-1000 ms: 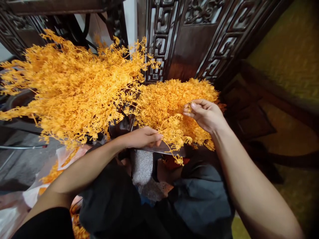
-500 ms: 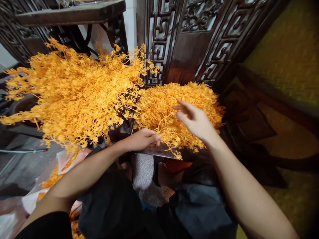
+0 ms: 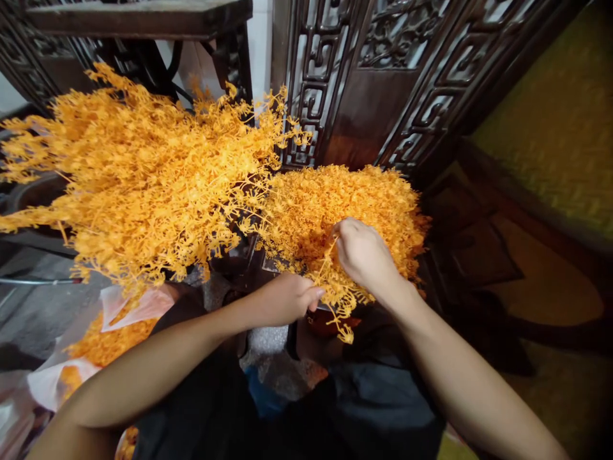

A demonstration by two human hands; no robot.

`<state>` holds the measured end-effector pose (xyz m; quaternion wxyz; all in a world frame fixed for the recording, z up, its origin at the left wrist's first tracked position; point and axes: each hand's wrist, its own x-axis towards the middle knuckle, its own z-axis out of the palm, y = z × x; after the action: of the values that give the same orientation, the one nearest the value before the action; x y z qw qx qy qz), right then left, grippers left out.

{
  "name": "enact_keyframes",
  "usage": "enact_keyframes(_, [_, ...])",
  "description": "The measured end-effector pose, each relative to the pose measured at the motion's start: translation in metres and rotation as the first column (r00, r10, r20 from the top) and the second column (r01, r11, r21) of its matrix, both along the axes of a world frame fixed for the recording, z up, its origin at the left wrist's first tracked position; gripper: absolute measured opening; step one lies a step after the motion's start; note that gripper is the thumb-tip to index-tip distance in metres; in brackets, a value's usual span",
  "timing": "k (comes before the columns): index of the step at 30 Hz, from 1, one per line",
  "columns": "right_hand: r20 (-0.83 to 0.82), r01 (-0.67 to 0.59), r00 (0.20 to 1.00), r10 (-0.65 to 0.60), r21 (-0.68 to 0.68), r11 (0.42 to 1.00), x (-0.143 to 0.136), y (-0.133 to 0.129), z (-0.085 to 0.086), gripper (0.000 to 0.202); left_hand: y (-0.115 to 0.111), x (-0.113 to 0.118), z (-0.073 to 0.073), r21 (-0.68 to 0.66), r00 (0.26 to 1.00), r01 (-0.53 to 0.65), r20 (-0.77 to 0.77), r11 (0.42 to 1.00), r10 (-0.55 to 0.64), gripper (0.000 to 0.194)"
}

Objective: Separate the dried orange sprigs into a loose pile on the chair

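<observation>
My left hand [image 3: 287, 298] is closed around the lower end of an orange-yellow artificial flower sprig [image 3: 341, 311], thumb pressed on top. Just up and to the right, my right hand [image 3: 361, 250] is closed on a thin strand of the same sprig, its fingertips curled out of sight. The sprig's small spidery blossoms hang between and below the hands. Behind them a dense pile of orange sprigs [image 3: 325, 198] lies on a dark wooden surface. A larger, looser heap of the same sprigs [image 3: 153, 185] spreads out to the left.
White plastic bags [image 3: 134, 310] with more orange sprigs lie at lower left, beside my leg. A carved dark wooden panel [image 3: 378, 121] rises behind the pile. A dark wooden table [image 3: 143, 20] stands at upper left, and curved wooden furniture [image 3: 536, 211] at right.
My right hand has come down and closed from an open pose onto the sprig's strand. My left hand has shifted slightly right and down, still holding the sprig.
</observation>
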<state>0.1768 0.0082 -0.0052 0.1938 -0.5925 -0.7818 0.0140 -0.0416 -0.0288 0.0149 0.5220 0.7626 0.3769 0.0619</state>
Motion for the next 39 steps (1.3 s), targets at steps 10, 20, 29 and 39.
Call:
enact_keyframes(10, [-0.262,0.156,0.954,-0.148,0.009,0.988,0.066,0.037,-0.047,0.051,-0.005,-0.034,0.015,-0.367,0.991,-0.023,0.113,0.93,0.069,0.04])
enact_keyframes(20, [-0.621,-0.108,0.783,0.002,-0.134,0.985,0.016,0.023,0.0,0.031,0.0,-0.03,0.014,-0.4,0.994,0.018,0.104,0.916,0.025,0.047])
enact_keyframes(29, [-0.776,-0.512,0.627,0.07,-0.343,0.787,-0.011,0.006,0.002,0.043,-0.002,-0.035,0.012,-0.388,0.982,-0.038,0.158,0.921,0.107,0.05])
enact_keyframes(39, [-0.731,-0.027,0.66,-0.171,-0.25,0.968,0.008,0.024,0.01,0.033,-0.003,-0.036,0.022,-0.574,0.92,-0.174,0.195,0.801,0.34,0.042])
